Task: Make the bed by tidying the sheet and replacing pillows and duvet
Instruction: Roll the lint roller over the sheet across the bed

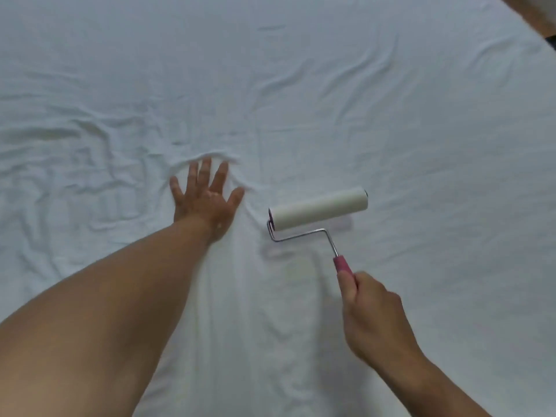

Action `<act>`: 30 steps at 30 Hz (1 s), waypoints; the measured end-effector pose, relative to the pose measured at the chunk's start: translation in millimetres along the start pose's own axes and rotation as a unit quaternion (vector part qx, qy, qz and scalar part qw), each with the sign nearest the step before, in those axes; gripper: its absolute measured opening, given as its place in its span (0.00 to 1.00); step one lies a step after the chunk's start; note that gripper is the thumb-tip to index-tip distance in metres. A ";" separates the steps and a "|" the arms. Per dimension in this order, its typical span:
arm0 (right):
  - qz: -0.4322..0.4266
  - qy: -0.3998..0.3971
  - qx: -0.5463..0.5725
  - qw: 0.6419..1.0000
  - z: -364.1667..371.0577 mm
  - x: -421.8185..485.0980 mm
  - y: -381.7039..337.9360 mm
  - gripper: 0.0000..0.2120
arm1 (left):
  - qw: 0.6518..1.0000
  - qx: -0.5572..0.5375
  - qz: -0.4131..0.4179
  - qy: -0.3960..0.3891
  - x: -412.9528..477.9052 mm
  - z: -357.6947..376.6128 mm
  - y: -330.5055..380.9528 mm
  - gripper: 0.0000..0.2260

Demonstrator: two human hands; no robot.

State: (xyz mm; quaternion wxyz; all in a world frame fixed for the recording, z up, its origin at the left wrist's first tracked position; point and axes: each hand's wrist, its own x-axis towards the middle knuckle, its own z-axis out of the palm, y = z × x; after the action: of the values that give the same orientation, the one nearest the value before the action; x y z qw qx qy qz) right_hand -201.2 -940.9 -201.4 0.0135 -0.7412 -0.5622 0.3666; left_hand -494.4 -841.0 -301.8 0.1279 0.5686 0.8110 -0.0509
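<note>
**Sheet Pressed Flat, Roller Laid On It**

The white sheet [301,85] is spread across the whole view, with its edge seen running diagonally at the far right. Creases are gathered mostly at the left and middle. Left of centre it is pressed by the left hand [204,203], laid flat with fingers spread wide. Just right of that hand a lint roller [319,212] is set on the sheet, its white drum lying left to right with the right end slightly farther. Its pink handle [343,264], pointed near and right, is gripped by the right hand [373,317].
</note>
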 end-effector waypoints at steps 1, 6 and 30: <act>-0.028 0.010 -0.002 1.000 -0.5 34.2 -29.7 0.27 | 1.000 0.000 0.000 -0.001 26.1 -6.3 -1.0 0.33; -0.082 0.030 -0.028 0.996 -10.4 178.8 -148.7 0.24 | 1.000 0.007 -0.005 0.010 124.8 -22.8 -4.7 0.35; -0.074 -0.031 -0.210 0.974 -0.3 266.2 -220.5 0.20 | 0.997 0.036 0.003 0.068 151.1 4.4 -2.2 0.35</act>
State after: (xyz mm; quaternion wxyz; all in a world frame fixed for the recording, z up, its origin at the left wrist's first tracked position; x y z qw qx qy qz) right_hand -356.2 -635.3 -246.4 -0.1330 -0.6723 -0.6798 0.2613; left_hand -544.3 -705.4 -346.2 0.0522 0.5774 0.8137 -0.0408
